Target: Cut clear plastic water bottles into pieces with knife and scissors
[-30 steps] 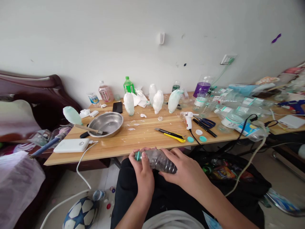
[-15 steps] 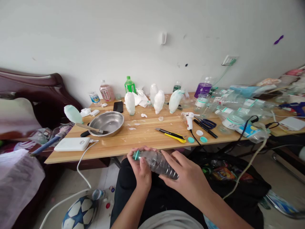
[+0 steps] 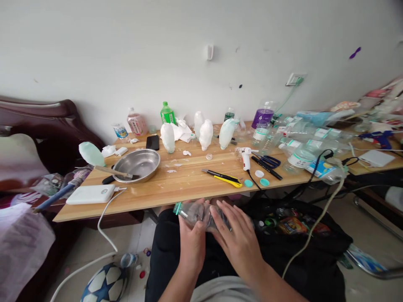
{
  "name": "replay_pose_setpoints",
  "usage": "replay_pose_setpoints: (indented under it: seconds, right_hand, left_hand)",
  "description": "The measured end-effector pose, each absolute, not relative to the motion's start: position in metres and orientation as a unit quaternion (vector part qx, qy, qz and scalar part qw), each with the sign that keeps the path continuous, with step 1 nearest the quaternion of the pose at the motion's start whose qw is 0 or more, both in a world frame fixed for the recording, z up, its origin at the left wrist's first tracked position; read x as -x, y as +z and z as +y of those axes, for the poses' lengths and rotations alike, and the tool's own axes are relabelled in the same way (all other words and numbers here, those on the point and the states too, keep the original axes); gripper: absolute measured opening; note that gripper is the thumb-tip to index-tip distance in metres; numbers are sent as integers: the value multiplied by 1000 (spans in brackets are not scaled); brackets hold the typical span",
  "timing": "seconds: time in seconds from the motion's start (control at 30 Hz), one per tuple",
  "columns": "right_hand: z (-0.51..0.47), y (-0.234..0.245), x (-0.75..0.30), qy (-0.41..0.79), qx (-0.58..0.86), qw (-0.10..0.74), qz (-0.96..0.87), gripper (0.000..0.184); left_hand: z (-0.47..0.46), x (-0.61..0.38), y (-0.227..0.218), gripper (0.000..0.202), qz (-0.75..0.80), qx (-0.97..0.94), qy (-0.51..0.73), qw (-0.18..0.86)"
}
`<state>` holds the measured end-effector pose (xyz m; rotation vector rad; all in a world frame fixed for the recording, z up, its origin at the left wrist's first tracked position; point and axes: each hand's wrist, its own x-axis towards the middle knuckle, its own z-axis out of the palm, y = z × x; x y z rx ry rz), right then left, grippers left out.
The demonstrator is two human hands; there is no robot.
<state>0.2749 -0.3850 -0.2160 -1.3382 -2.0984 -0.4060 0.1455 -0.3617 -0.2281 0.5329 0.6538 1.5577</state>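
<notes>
Fingers of left hand (image 3: 192, 245) and right hand (image 3: 239, 243) curled around clear bottle (image 3: 197, 212).

Head camera looks forward and down (lap (image 3: 176, 247) close below) across table (image 3: 189, 184) to wall (image 3: 126, 50)

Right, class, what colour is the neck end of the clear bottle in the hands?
Teal, on the clear bottle; head view.
</notes>
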Motion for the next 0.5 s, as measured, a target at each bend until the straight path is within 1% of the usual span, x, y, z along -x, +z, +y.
replay_pose_setpoints:
  seconds: [0.13, 0.2, 0.3, 0.37, 0.43, 0.5]
  right_hand:
    - [-394, -223, -265, -87, 505, 317, -798, 66]
    - [-392, -217, -269, -15, 486, 304, -819, 68]
    - [-385, -207, -280, 125, 442, 269, -847, 81]
    - [-382, -206, -284, 193, 423, 264, -845, 88]
    - [-381, -211, -283, 210, 417, 274, -841, 88]
    - [-383, -218, -280, 199, 418, 286, -839, 89]
  left_hand:
    - [-362, -142, -229, 58, 327, -237, 694, 596]
    - [-360, -134, -232, 57, 323, -264, 685, 597]
    - [-360, -122, -238, 61, 293, -331, 653, 614]
    - [-363, -118, -242, 63, 279, -362, 640, 618]
    - [-366, -117, -245, 63, 279, -370, 638, 615]
    - [-370, -118, -248, 64, 288, -360, 638, 616]
